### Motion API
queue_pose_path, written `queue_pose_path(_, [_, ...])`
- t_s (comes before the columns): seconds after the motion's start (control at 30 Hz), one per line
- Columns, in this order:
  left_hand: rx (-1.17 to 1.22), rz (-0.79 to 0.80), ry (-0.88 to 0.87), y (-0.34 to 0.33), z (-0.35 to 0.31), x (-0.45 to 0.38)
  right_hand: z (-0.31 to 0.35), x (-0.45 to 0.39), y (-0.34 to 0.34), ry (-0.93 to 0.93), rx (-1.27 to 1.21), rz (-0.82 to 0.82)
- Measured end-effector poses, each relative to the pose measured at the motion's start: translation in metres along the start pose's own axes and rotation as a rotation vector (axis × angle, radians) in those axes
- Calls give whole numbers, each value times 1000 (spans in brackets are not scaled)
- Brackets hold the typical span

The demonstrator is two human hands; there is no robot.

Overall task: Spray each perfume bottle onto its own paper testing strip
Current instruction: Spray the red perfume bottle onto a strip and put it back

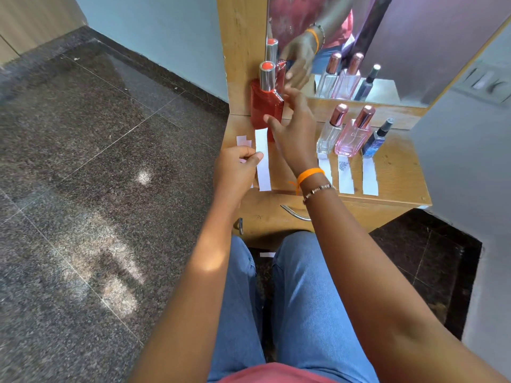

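Observation:
A red perfume bottle (pixel 265 102) with a silver cap stands at the back left of the wooden shelf (pixel 395 172). My right hand (pixel 294 131) is open right beside it, fingers spread, thumb against its lower side. In front of the bottle lies a white paper strip (pixel 262 158). My left hand (pixel 237 168) pinches paper at that strip's left edge, near a shorter strip (pixel 242 141). To the right stand a clear bottle (pixel 330 129), a pink bottle (pixel 352 134) and a small dark blue bottle (pixel 376 139), each with a white strip (pixel 345 176) before it.
A mirror (pixel 387 37) behind the shelf reflects the bottles and my hand. A drawer with a metal handle (pixel 296 214) is under the shelf. Grey walls close in on the right. Dark stone floor (pixel 96 161) lies to the left, with a paper scrap (pixel 266 254) between my knees.

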State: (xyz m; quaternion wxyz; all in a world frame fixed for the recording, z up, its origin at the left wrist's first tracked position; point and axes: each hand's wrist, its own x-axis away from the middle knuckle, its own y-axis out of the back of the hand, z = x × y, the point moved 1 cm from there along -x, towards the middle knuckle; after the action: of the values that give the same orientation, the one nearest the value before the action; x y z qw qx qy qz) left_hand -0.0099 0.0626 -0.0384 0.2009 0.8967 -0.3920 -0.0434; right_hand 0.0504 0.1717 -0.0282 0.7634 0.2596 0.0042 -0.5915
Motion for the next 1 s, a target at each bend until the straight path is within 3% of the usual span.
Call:
queue_pose_path(0.13, [-60, 6, -10, 0, -4, 2, -2, 0, -3, 39, 87, 21])
queue_pose_path(0.43, [-154, -17, -22, -29, -11, -2, 14, 78, 66, 119, -65, -262])
queue_pose_path(0.63, [-438, -108, -164, -49, -19, 6, 7, 94, 93, 68, -78, -143])
queue_pose_path(0.7, [-346, -183, -234, -46, -25, 9, 3, 94, 97, 56, -57, -93])
queue_pose_path(0.77, [13, -75, -234, -37, -33, 17, -2, 94, 100, 29, -82, -12])
queue_pose_path(0.83, [383, 245, -140, -28, -42, 28, -5, 92, 104, -21, -205, 116])
queue_pose_path(0.9, [426, 444, -159, -22, -45, 36, -5, 92, 108, -75, -368, 255])
queue_pose_path(1.0, [323, 392, -279, -18, -45, 43, 4, 96, 113, -85, -378, 335])
